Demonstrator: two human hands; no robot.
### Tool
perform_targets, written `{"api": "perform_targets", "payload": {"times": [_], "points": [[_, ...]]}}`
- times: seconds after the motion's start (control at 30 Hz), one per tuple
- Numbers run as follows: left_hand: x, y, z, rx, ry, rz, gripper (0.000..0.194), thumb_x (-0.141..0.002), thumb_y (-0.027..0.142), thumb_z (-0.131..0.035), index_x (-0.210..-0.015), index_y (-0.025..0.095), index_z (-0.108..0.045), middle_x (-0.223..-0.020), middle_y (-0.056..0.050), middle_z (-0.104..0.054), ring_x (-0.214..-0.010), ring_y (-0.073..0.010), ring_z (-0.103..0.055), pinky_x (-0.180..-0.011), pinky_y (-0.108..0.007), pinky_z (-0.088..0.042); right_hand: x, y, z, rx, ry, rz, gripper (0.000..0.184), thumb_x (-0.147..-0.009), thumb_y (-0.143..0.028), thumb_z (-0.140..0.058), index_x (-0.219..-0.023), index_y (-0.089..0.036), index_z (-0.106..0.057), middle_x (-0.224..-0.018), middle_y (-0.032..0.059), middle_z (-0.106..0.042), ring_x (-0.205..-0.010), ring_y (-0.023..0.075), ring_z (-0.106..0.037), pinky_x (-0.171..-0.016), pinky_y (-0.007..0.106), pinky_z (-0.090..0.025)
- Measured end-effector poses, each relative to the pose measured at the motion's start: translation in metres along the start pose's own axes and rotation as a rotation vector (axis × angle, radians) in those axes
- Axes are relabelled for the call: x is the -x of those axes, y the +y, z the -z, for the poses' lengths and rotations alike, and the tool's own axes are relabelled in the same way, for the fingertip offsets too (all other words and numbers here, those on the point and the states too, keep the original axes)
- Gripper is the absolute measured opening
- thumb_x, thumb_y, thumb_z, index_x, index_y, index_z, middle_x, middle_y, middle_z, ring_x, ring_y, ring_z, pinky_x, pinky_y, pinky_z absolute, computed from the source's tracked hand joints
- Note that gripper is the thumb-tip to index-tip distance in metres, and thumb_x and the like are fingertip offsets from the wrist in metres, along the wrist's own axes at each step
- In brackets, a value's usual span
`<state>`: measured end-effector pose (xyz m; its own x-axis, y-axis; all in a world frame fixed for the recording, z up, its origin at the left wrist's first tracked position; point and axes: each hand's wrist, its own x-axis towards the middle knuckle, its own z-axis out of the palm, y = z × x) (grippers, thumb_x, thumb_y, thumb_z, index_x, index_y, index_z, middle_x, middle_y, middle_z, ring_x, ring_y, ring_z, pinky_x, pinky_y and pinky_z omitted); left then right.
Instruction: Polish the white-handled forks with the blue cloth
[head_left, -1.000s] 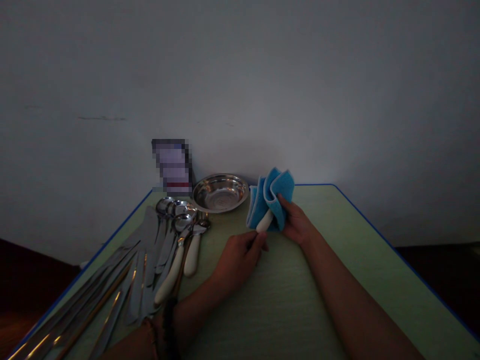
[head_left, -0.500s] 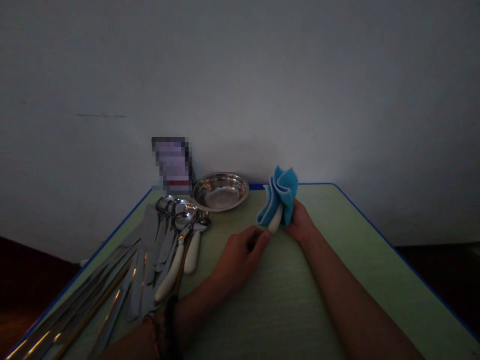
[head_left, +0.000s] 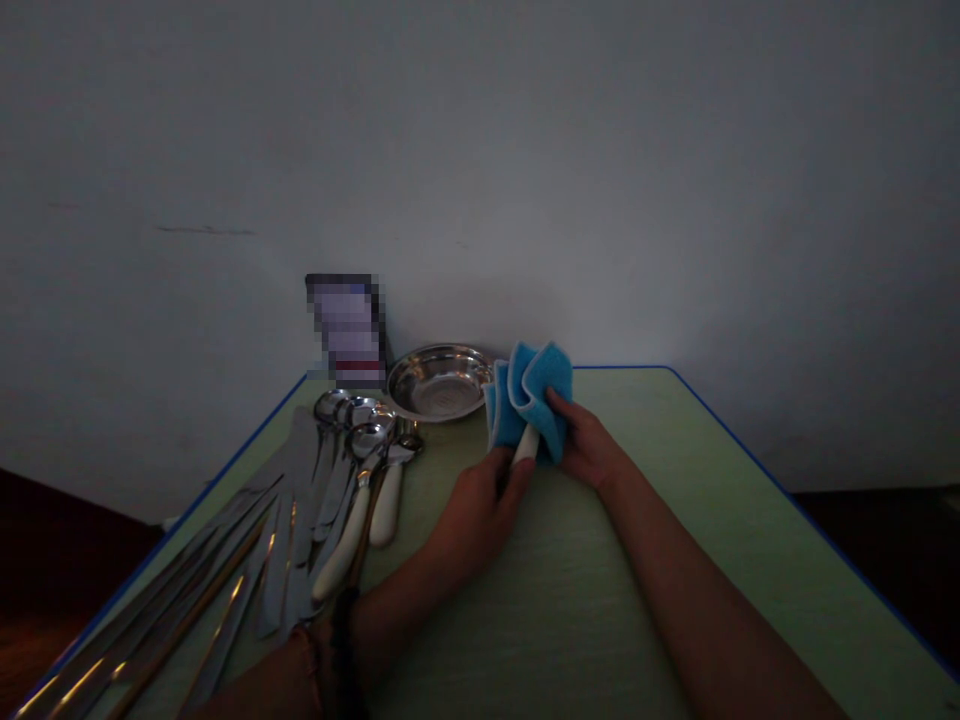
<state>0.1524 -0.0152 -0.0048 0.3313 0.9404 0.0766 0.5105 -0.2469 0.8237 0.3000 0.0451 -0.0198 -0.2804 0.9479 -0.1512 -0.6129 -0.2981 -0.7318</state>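
Note:
My right hand [head_left: 589,447] is closed around a bunched blue cloth [head_left: 525,400], which wraps the far part of a white-handled utensil [head_left: 526,443]. Only a short piece of the white handle shows below the cloth. My left hand [head_left: 480,510] pinches the near end of that handle, fingers closed on it. Both hands are over the pale green table [head_left: 712,480], just in front of a steel bowl [head_left: 439,382]. What kind of utensil it is stays hidden by the cloth.
A row of spoons [head_left: 352,440], white-handled cutlery [head_left: 341,545] and knives [head_left: 247,560] lies along the table's left side. A blurred box [head_left: 347,328] stands by the wall behind the bowl. The table has a blue edge [head_left: 750,450].
The cloth in my right hand slid right and back left along the handle. My left hand has moved up and closed on the handle's near end.

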Motion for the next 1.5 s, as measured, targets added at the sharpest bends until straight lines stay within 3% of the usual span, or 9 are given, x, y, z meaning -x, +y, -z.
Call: {"api": "perform_targets", "payload": {"times": [0.27, 0.43, 0.73, 0.93, 1.03, 1.1, 1.23, 1.4, 1.5], "points": [[-0.001, -0.003, -0.002, 0.101, 0.002, 0.019, 0.029, -0.090, 0.040, -0.034, -0.078, 0.018, -0.049, -0.058, 0.004, -0.049, -0.049, -0.0115, -0.047, -0.049, -0.023, -0.035, -0.004, -0.009, -0.001, -0.151, 0.136, 0.086, 0.032, -0.087, -0.039, -0.041, -0.093, -0.017, -0.064, -0.084, 0.0039, -0.072, -0.096, 0.0190, -0.063, -0.093, 0.036, -0.045], [-0.002, -0.004, -0.001, 0.121, 0.024, 0.057, 0.030, -0.090, 0.042, -0.034, -0.081, 0.018, -0.050, -0.057, 0.004, -0.049, -0.050, -0.0119, -0.047, -0.048, -0.023, -0.034, -0.001, -0.015, 0.005, -0.193, 0.062, 0.182, 0.031, -0.088, -0.037, -0.039, -0.096, -0.019, -0.063, -0.087, 0.0025, -0.072, -0.096, 0.0188, -0.063, -0.093, 0.038, -0.045], [-0.003, -0.005, -0.002, 0.088, 0.031, 0.038, 0.027, -0.087, 0.040, -0.040, -0.075, 0.018, -0.050, -0.060, 0.003, -0.050, -0.053, -0.0121, -0.046, -0.050, -0.024, -0.034, 0.005, 0.002, 0.004, 0.085, -0.176, -0.138, 0.020, -0.070, -0.022, -0.064, -0.089, -0.014, -0.063, -0.082, 0.0053, -0.071, -0.082, 0.0192, -0.066, -0.078, 0.033, -0.052], [-0.002, -0.001, 0.000, 0.070, 0.010, 0.032, 0.032, -0.086, 0.042, -0.041, -0.069, 0.017, -0.052, -0.057, 0.003, -0.049, -0.053, -0.0121, -0.045, -0.049, -0.024, -0.032, 0.001, 0.001, 0.004, 0.130, -0.034, -0.087, 0.019, -0.071, -0.024, -0.062, -0.088, -0.016, -0.063, -0.076, 0.0029, -0.070, -0.066, 0.0163, -0.064, -0.069, 0.030, -0.051], [-0.001, 0.000, 0.000, 0.199, 0.010, 0.087, 0.039, -0.089, 0.045, -0.031, -0.071, 0.017, -0.052, -0.051, 0.005, -0.043, -0.047, -0.0104, -0.042, -0.047, -0.023, -0.032, -0.001, -0.005, 0.005, 0.073, 0.084, 0.014, 0.015, -0.074, -0.027, -0.056, -0.084, -0.017, -0.063, -0.065, 0.0000, -0.067, -0.058, 0.0138, -0.060, -0.064, 0.027, -0.050], [-0.001, 0.001, -0.001, 0.358, 0.015, 0.129, 0.037, -0.089, 0.046, -0.029, -0.073, 0.018, -0.048, -0.051, 0.006, -0.038, -0.044, -0.0091, -0.038, -0.044, -0.021, -0.031, 0.000, -0.010, 0.008, 0.035, 0.050, 0.048, 0.016, -0.076, -0.028, -0.051, -0.080, -0.017, -0.062, -0.053, -0.0032, -0.058, -0.047, 0.0105, -0.053, -0.056, 0.024, -0.047], [0.000, 0.003, -0.001, 0.585, 0.050, 0.177, 0.030, -0.088, 0.045, -0.032, -0.072, 0.021, -0.036, -0.057, 0.008, -0.032, -0.045, -0.0077, -0.033, -0.040, -0.018, -0.029, 0.008, -0.019, 0.016, 0.113, -0.179, -0.120, 0.018, -0.074, -0.028, -0.051, -0.078, -0.014, -0.061, -0.045, -0.0047, -0.051, -0.036, 0.0073, -0.043, -0.042, 0.021, -0.039], [0.001, 0.004, 0.001, 0.554, 0.086, 0.163, 0.034, -0.089, 0.050, -0.025, -0.070, 0.023, -0.033, -0.058, 0.006, -0.031, -0.047, -0.0098, -0.033, -0.042, -0.020, -0.031, 0.019, -0.023, 0.017, 0.497, -0.121, -0.331, 0.018, -0.063, -0.028, -0.066, -0.070, -0.012, -0.062, -0.057, 0.0019, -0.065, -0.044, 0.0105, -0.055, -0.042, 0.021, -0.044], [0.001, 0.001, 0.001, 0.425, 0.092, 0.162, 0.036, -0.089, 0.048, -0.022, -0.068, 0.023, -0.037, -0.058, 0.003, -0.040, -0.050, -0.0123, -0.040, -0.046, -0.022, -0.037, 0.021, -0.025, 0.013, 0.632, -0.196, -0.418, 0.022, -0.060, -0.028, -0.070, -0.074, -0.012, -0.065, -0.066, 0.0041, -0.069, -0.048, 0.0111, -0.059, -0.044, 0.020, -0.046]]}}
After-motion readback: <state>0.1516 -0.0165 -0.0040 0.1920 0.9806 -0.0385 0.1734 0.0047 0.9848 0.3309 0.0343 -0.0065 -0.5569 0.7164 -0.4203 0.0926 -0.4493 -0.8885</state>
